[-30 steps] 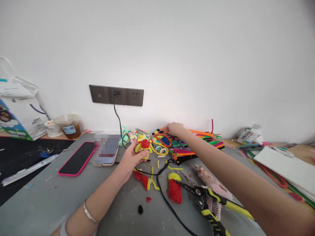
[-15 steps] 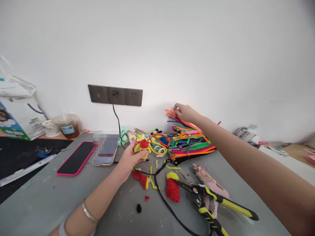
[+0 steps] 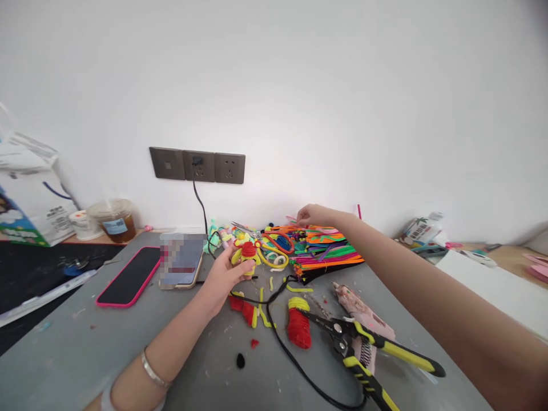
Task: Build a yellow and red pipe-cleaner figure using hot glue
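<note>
My left hand (image 3: 223,279) is closed around a small yellow figure with a red top (image 3: 249,251), made of fuzzy pipe cleaner. Toward the wall, my right hand (image 3: 317,216) pinches at the back of a thick bundle of coloured pipe cleaners (image 3: 329,257); a pink strand shows at its fingertips. Scissors with red and yellow handles (image 3: 280,242) lie between the two hands, among loose fuzzy pieces. Nearer me are a red and yellow wound piece (image 3: 298,328) and black and yellow pliers (image 3: 346,337), whose tips are by that piece.
A pink glue gun (image 3: 362,311) lies beneath the pliers, its black cable (image 3: 285,342) looping across the grey table. On the left are a pink-edged phone (image 3: 131,277), another phone (image 3: 194,265) and a drink cup (image 3: 115,222). White paper (image 3: 483,285) lies at right.
My right hand has come down from above the bundle, and the raised orange and pink strands now lie lower. My left hand keeps hold of the figure, almost unmoved.
</note>
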